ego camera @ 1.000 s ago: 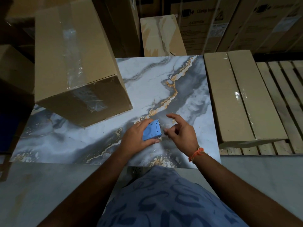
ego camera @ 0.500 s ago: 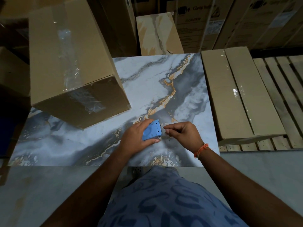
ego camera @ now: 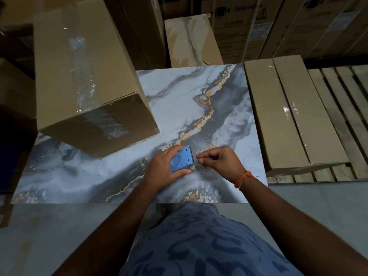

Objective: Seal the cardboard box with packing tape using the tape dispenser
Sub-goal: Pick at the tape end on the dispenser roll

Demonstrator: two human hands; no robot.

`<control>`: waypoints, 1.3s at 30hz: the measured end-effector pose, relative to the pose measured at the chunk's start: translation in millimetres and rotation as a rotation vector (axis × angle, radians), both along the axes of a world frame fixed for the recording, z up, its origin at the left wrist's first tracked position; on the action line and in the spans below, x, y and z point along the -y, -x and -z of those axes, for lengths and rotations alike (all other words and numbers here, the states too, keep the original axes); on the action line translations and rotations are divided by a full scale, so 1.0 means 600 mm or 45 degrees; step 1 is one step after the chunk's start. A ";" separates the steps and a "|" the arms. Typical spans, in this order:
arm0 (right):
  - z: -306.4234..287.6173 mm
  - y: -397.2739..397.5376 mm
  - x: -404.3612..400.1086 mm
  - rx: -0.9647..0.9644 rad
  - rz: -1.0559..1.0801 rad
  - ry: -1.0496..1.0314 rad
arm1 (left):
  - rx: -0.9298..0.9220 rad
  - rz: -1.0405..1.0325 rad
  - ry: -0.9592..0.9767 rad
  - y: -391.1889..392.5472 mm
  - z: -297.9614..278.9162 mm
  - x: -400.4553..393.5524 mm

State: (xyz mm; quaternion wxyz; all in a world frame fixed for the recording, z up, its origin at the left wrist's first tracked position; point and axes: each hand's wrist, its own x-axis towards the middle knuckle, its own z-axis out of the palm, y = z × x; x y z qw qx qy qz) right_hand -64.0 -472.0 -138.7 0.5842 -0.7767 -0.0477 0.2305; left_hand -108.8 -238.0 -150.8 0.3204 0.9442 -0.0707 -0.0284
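My left hand [ego camera: 163,168] grips a small blue tape dispenser [ego camera: 182,158] just above the marble-patterned tabletop [ego camera: 179,100]. Its toothed edge points right. My right hand [ego camera: 219,162] is beside that edge, fingers curled, thumb and forefinger pinched together at the tape's end; the clear tape itself is too faint to see. A large cardboard box [ego camera: 79,76] stands on the table's left part, with crinkled clear tape running along its top seam and down the near face.
A long flat cardboard box [ego camera: 294,116] with a taped seam lies right of the table on a wooden pallet [ego camera: 342,116]. More cartons [ego camera: 239,26] are stacked behind. A worn box [ego camera: 191,40] stands at the table's far edge. Grey floor lies below.
My right hand went from open fingers to a pinch at the dispenser's toothed edge. The left hand and dispenser stayed in about the same place.
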 end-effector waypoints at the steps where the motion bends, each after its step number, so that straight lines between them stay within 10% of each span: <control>1: -0.002 0.000 0.002 0.008 -0.005 0.029 | 0.000 0.001 -0.007 0.000 -0.001 0.001; 39: -0.074 -0.017 0.048 0.117 0.071 0.242 | -0.074 0.168 -0.595 -0.036 -0.055 -0.054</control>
